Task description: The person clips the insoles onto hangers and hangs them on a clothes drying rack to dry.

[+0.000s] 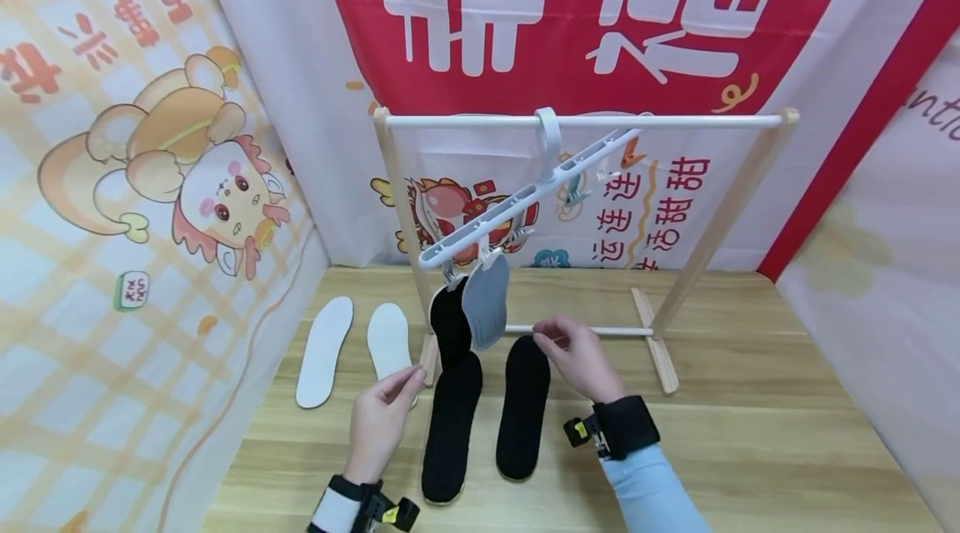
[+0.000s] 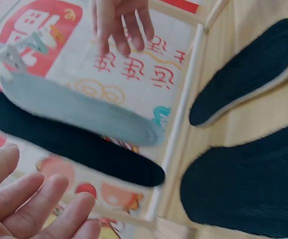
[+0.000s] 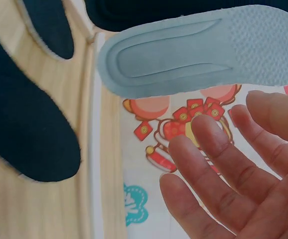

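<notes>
Two insoles hang side by side from clips at the near end of a white hanger (image 1: 525, 198). One shows a black face (image 1: 448, 329), the other a grey underside (image 1: 487, 304). Below them, two black insoles lie on the wooden surface, a left one (image 1: 452, 429) and a right one (image 1: 523, 408). My left hand (image 1: 381, 423) is left of the hanging pair, fingers loosely bent and holding nothing in the left wrist view. On the other side, my right hand (image 3: 228, 169) has relaxed, spread fingers beside the grey insole, also holding nothing.
A rack with wooden legs (image 1: 701, 224) and a white top bar (image 1: 465, 122) carries the hanger, which slants toward me. Two white insoles, one farther left (image 1: 325, 352) and one partly behind my left hand (image 1: 387, 337), lie on the wooden surface. Printed cloth (image 1: 150, 266) surrounds the area.
</notes>
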### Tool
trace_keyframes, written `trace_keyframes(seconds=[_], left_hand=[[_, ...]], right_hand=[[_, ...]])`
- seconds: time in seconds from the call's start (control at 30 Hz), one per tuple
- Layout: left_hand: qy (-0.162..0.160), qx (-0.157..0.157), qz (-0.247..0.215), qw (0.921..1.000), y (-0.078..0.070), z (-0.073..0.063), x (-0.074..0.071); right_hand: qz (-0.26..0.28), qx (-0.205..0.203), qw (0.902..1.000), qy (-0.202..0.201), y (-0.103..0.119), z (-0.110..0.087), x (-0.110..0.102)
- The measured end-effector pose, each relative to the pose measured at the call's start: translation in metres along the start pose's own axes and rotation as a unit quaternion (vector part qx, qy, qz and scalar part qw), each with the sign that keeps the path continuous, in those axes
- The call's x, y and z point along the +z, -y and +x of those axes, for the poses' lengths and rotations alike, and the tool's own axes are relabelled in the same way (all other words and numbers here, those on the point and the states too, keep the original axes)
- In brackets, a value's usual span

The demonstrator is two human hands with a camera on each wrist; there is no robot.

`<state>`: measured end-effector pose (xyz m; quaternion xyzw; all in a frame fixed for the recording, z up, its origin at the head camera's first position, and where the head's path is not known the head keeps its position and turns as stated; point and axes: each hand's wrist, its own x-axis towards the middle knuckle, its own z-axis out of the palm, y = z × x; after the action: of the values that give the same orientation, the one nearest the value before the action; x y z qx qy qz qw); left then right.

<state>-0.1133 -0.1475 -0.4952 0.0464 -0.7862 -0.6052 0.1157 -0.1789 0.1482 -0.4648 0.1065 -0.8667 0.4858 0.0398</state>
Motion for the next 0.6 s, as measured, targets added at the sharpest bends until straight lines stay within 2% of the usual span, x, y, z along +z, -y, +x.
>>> trace_keyframes(seconds=[0.2,0.4,0.6], left_hand=[[-0.006,-0.053,0.023,0.9983,0.027,-0.012,-0.009],[-0.006,-0.046,0.068,0.9967,0.042,-0.015,-0.017],[-0.006,-0.053,0.094,0.9941,0.052,-0.017,-0.023]], right_hand=[[-0.025,0.025,0.9993,0.005,-0.016,-0.024,0.005],[-0.042,0.032,0.9985,-0.013,-0.031,-0.041,0.012],[-0.079,0.084,0.9926,-0.037,-0.043,-0.054,0.026]])
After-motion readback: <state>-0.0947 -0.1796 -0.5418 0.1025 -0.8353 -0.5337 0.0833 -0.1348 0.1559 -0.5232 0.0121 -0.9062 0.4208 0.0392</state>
